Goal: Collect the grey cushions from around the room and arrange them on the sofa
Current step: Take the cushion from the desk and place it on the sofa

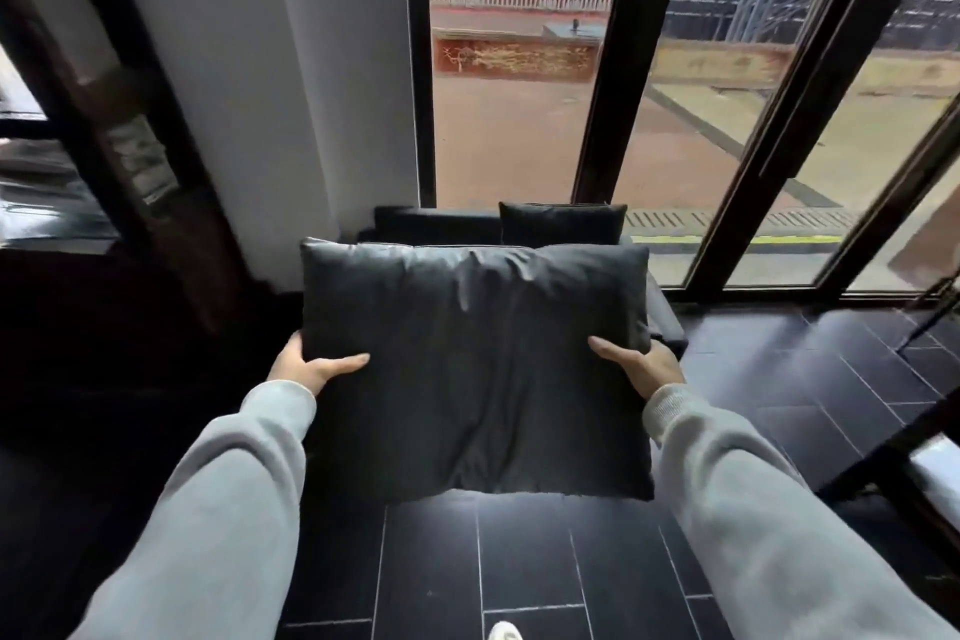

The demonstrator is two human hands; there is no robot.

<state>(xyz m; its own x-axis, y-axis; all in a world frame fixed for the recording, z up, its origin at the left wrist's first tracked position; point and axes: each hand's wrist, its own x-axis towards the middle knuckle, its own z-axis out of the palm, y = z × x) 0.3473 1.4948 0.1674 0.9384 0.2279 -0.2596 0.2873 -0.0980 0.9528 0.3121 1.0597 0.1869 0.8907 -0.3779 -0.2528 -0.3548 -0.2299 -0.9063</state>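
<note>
A large dark grey cushion (475,364) hangs in front of me, held by its two side edges. My left hand (311,366) grips the left edge and my right hand (636,364) grips the right edge, thumbs on the front face. Behind it stands a dark sofa (436,224) against the window, mostly hidden by the held cushion. A second, smaller grey cushion (562,222) leans upright against the sofa's back.
Tall glass windows with black frames (602,83) rise behind the sofa. A white pillar (270,83) stands at the left, with dark wooden furniture (130,161) beside it. Black floor tiles (519,561) lie underfoot. A dark frame piece (898,452) sits at the right.
</note>
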